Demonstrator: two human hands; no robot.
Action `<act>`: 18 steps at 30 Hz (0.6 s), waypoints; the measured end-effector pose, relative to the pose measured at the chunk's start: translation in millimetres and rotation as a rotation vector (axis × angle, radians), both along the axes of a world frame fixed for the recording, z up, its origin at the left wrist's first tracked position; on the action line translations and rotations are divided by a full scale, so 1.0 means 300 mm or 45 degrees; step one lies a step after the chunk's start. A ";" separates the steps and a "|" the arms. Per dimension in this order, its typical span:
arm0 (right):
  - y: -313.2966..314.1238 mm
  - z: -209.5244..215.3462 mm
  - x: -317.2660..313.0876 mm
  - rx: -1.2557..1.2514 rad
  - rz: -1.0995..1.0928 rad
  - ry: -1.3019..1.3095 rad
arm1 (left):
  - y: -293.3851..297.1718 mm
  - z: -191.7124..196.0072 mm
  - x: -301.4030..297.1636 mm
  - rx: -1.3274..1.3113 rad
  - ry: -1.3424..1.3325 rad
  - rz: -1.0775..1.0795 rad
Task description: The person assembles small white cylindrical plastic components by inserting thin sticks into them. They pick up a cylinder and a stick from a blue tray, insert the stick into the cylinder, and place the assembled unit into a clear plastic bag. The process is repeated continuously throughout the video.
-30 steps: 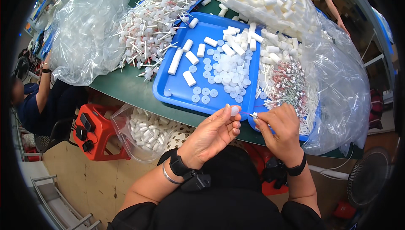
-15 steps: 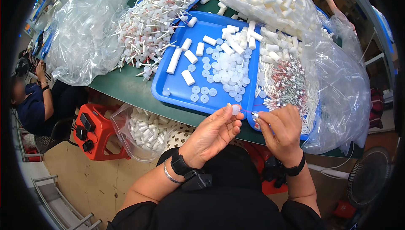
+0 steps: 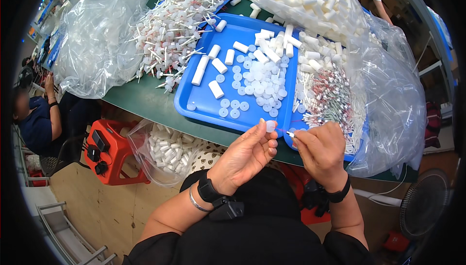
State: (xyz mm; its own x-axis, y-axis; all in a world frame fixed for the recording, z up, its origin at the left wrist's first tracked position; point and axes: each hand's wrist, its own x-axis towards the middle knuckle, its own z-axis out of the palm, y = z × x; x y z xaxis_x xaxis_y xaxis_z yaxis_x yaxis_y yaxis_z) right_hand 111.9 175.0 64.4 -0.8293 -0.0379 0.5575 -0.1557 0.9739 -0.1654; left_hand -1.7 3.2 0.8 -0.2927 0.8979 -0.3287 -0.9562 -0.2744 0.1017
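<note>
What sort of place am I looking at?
Probably a small-parts assembly workshop: a blue tray holds translucent discs, beside piled stick-and-disc parts and bagged white cylinders.

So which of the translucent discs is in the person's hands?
The single disc pinched in the left hand, raised at the near edge of the blue tray; the discs inside that tray lie unheld.

Co-worker's arm (image 3: pixel 383 12) at upper right drawn back, clear plastic bag (image 3: pixel 391 95) settled lower at top
</note>
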 end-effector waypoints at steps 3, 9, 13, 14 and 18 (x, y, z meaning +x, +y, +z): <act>-0.003 0.000 0.004 0.021 -0.015 -0.025 | -0.004 -0.002 0.000 0.002 0.028 0.013; -0.010 0.008 0.005 0.062 0.030 -0.009 | 0.000 0.020 0.012 -0.146 0.352 -0.008; -0.021 0.007 0.000 0.008 0.019 -0.061 | 0.005 0.025 0.022 -0.146 0.467 -0.053; -0.022 0.008 0.001 0.001 0.008 -0.087 | 0.005 0.024 0.023 -0.142 0.466 -0.055; -0.039 -0.030 0.015 -0.683 -0.072 -0.250 | 0.007 0.010 0.026 -0.082 0.440 -0.091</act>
